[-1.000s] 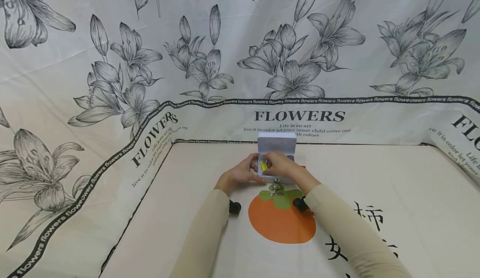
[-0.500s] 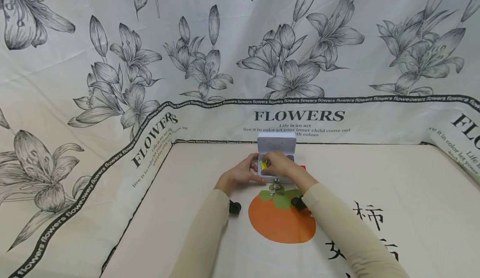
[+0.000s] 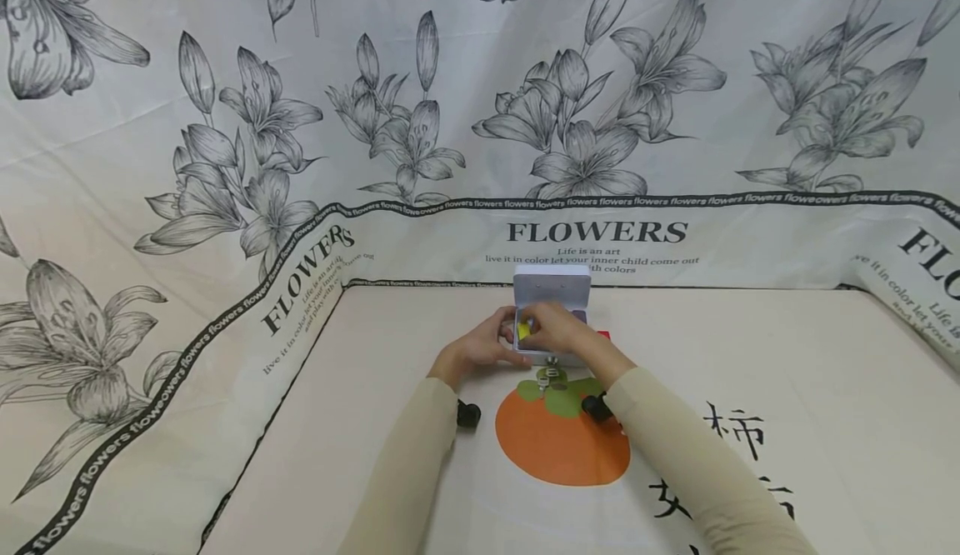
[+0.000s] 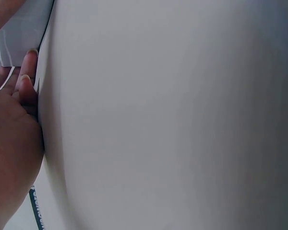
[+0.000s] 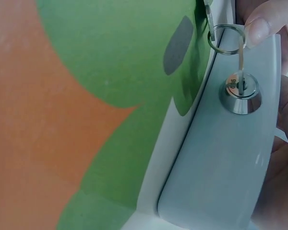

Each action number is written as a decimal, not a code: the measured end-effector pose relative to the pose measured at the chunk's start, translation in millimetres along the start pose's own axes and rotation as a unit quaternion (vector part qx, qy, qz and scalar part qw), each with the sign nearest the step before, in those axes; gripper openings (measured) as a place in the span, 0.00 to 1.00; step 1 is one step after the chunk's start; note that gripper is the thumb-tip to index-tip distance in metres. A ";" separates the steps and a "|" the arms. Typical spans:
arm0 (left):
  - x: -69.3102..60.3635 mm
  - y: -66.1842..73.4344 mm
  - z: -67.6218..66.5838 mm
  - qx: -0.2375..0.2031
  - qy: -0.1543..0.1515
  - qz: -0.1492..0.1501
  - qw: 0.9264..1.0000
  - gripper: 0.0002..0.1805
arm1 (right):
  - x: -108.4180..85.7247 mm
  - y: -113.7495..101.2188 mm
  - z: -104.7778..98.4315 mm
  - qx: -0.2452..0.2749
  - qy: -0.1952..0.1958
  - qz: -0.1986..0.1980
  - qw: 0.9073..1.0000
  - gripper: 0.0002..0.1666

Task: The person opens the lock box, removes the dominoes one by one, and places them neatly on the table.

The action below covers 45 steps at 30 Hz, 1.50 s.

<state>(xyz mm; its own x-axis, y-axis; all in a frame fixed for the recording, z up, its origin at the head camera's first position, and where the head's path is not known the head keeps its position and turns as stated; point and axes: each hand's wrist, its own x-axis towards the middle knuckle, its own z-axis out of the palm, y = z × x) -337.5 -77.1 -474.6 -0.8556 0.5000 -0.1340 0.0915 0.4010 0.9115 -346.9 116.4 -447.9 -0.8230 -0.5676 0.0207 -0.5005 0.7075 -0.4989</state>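
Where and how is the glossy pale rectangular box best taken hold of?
Probably by the left and right walls of the box, coming from both sides: its raised pale lid stands at the back, and the round silver metal lock juts from the front.

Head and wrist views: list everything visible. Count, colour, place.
Box: 1, pale grey, on the table, lid open
Lock: 1, silver, box front
Key: 1, metallic, in the lock
Key ring: 1, silver, hanging from the key
Yellow item: 1, yellow, inside the box
Purplish patch: 1, inside the box, unclear what
Red item: 1, red, right of the box, mostly hidden
Tablecloth: 1, whitish, orange persimmon and black characters, under the box
Backdrop cloth: whitish, black-grey flowers and lettering, behind
Wrist devices: 2, black, one per wrist
Sleeves: 2, beige, on both arms
Left hand: 1, bare, holding the box's left side
Right hand: 1, bare, pinching the yellow item
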 end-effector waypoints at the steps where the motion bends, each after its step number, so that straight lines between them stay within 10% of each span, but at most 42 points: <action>1: 0.1 -0.5 -0.1 0.001 0.000 0.001 1.000 0.52 | -0.7 -0.6 -0.2 0.002 0.003 0.002 1.000 0.26; 45: 0.1 0.9 2.9 0.017 0.017 -0.017 1.000 0.54 | -55.2 -0.7 -29.0 0.083 0.103 0.017 0.991 0.25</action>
<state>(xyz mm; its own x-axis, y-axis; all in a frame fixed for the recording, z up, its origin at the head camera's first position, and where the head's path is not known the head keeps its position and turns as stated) -336.0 -74.4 -474.9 -0.8750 0.4601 -0.1509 0.0789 0.4430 0.8931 -308.9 159.5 -423.6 -0.8841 -0.4357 0.1691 -0.4351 0.6350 -0.6383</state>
